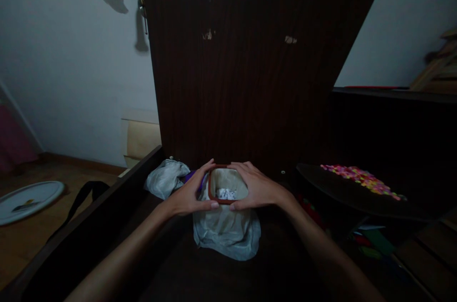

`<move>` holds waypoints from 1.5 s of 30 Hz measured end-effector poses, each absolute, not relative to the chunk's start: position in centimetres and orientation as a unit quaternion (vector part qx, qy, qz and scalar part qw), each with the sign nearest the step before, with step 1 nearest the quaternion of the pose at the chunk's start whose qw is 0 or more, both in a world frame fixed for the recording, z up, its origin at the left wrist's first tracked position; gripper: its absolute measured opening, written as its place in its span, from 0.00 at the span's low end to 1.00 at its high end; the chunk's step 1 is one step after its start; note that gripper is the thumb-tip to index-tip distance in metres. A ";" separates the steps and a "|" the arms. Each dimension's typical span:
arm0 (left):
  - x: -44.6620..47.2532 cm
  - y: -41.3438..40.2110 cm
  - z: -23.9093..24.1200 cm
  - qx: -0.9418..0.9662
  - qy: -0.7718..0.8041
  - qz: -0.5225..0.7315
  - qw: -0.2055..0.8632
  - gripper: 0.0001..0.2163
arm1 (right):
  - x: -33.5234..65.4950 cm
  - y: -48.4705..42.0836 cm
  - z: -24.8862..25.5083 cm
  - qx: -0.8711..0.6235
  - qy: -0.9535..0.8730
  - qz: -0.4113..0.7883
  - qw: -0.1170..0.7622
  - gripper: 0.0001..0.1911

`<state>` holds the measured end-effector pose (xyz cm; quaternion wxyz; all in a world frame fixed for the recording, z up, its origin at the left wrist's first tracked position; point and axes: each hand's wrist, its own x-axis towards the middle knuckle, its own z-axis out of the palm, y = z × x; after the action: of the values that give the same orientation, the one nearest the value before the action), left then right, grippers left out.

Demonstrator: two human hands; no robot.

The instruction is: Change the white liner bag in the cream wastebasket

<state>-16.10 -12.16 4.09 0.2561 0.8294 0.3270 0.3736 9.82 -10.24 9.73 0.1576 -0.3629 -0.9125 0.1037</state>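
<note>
A small container with a reddish-brown rim stands on a dark wooden surface, lined with a pale plastic bag that hangs down over its front. White crumpled bits lie inside. My left hand grips the rim's left side, thumb along the near edge and fingers over the far edge. My right hand grips the right side the same way. Both hands are closed around the rim.
Another crumpled pale bag lies just left of the container. A dark tray with several colourful small pieces sits at the right. A tall dark wooden panel rises behind. A white round plate lies on the floor at left.
</note>
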 end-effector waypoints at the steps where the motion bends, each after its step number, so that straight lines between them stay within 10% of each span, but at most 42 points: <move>1: -16.0 -12.0 4.0 0.826 0.326 0.377 0.262 0.47 | 9.7 -10.2 9.5 -0.364 -0.911 0.107 0.160 0.56; 12: -16.0 -11.4 3.1 0.815 0.325 0.386 0.284 0.42 | 11.7 -9.5 7.9 -0.364 -0.890 0.202 0.188 0.67; 45: -14.2 -11.8 0.3 0.821 0.291 0.423 0.250 0.39 | 13.7 -8.6 2.5 -0.266 -0.867 0.307 0.290 0.57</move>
<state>-14.16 -11.79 0.35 0.2498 0.8208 0.2908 0.4235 13.71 -8.56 2.51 0.2895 -0.2663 -0.8666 0.3070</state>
